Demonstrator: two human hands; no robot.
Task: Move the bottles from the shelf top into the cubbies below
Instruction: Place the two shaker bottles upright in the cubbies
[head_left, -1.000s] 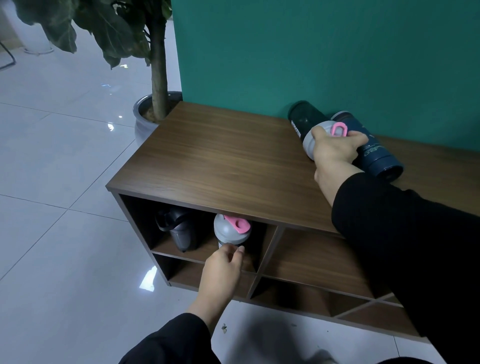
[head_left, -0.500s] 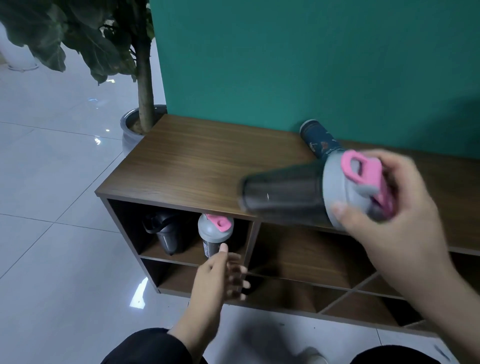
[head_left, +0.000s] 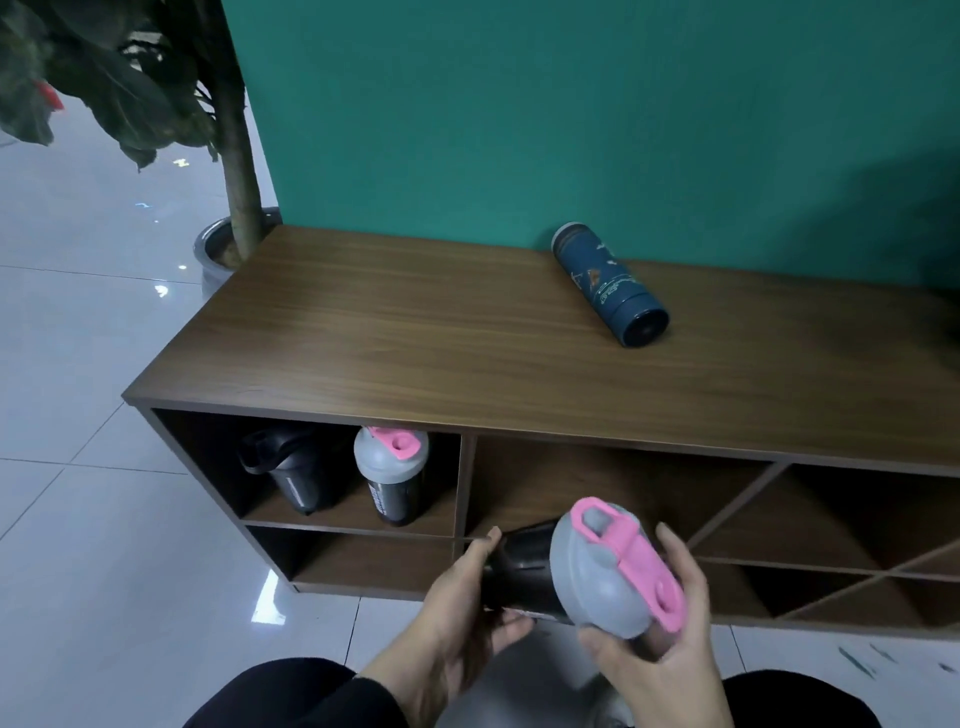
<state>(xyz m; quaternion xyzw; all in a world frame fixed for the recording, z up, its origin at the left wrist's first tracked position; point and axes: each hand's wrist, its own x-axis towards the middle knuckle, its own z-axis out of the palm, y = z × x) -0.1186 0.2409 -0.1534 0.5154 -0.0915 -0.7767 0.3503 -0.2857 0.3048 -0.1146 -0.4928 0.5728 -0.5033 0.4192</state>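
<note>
I hold a black shaker bottle with a grey lid and pink cap (head_left: 597, 571) in both hands, low in front of the shelf's middle cubby. My right hand (head_left: 670, 644) grips its lid end; my left hand (head_left: 462, 608) cups its dark body. A dark blue flask (head_left: 608, 283) lies on its side on the wooden shelf top (head_left: 415, 332), near the green wall. In the upper left cubby (head_left: 208, 457) stand a black shaker (head_left: 296, 473) and a grey-lidded shaker with a pink cap (head_left: 392, 475).
A potted tree (head_left: 234, 208) stands at the shelf's left end. The wide middle cubby (head_left: 613, 493) and the diagonal-divided cubbies (head_left: 831, 545) to the right hold nothing visible. White tiled floor (head_left: 104, 519) lies to the left and in front.
My right hand has carried the pink-capped shaker from the shelf top down in front of the cubbies. My left hand left the shaker in the cubby and now grips the carried one's body.
</note>
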